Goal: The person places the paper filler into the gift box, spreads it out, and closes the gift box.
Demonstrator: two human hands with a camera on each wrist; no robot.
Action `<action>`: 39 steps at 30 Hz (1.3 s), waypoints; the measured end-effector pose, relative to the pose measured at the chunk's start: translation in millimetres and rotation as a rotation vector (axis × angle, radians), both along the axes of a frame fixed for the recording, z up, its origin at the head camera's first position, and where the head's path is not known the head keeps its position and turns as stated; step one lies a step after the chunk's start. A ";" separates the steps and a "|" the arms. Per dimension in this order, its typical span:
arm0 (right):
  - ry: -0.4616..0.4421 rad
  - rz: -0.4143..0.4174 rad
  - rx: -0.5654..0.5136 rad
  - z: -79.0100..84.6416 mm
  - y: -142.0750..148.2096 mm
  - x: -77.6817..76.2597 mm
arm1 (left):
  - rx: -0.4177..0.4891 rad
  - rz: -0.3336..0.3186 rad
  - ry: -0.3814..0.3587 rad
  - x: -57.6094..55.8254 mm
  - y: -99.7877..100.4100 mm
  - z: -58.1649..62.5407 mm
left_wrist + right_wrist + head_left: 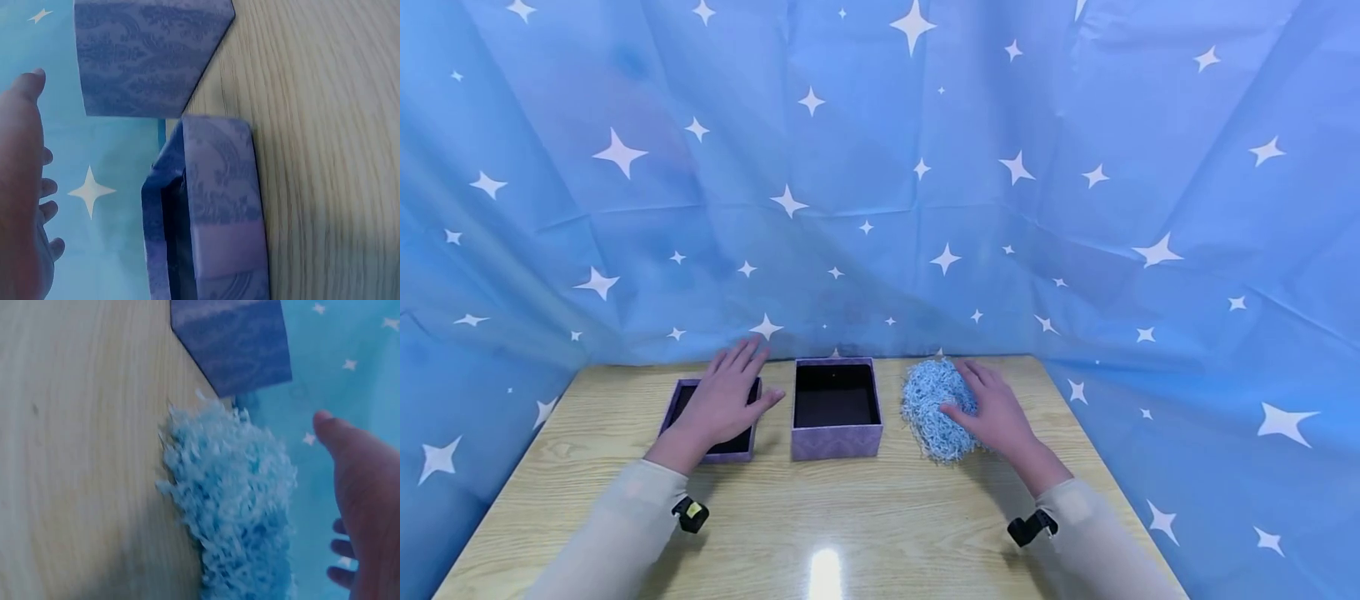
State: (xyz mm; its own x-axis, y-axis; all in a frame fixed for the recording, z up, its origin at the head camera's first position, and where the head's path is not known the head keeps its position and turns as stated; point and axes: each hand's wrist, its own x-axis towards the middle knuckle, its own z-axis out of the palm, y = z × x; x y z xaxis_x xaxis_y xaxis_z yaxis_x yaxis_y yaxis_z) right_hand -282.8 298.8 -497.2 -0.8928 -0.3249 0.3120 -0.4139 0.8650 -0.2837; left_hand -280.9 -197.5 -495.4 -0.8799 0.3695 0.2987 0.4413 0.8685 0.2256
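Observation:
My left hand (722, 404) hovers over a shallow purple box lid (730, 457) with a dark inside, its fingers loosely spread and holding nothing. In the left wrist view a gap shows between that hand (19, 187) and the patterned lid (225, 187). At the middle stands a deeper purple box (837, 442), its top uncovered and its inside black. On the right lies a heap of light blue shredded paper (936, 417). Over its right side is my right hand (1000, 417), thumb apart from the fingers, nothing in its grasp; the right wrist view shows it above the shreds (231, 500).
All of these sit near the back edge of a wooden table (850, 517). A blue curtain (865, 167) with white stars hangs right behind and along both sides. Dark wrist cameras are strapped on both sleeves (617, 525).

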 end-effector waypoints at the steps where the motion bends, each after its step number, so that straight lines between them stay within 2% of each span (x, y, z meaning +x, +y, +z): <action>1: -0.008 0.007 -0.014 -1.2 -2.1 2.5 | 0.011 -0.008 0.000 0.2 1.7 -0.2; 7: -0.034 0.046 -0.032 -8.8 -13.2 15.3 | 0.057 -0.054 -0.045 0.1 11.7 -2.4; 13: -0.013 0.062 0.006 -15.3 -19.7 26.1 | 0.097 -0.114 -0.103 -1.7 20.1 -8.3; 18: -0.038 0.077 0.043 -19.2 -23.7 32.4 | 0.136 -0.156 -0.163 -3.4 23.4 -12.4; 29: -0.158 0.099 0.055 -30.5 -21.8 30.9 | 0.263 -0.221 -0.286 -6.8 26.7 -18.1; 39: -0.270 0.096 -0.005 -29.1 -21.3 26.2 | 0.284 -0.216 -0.343 -6.6 28.0 -19.3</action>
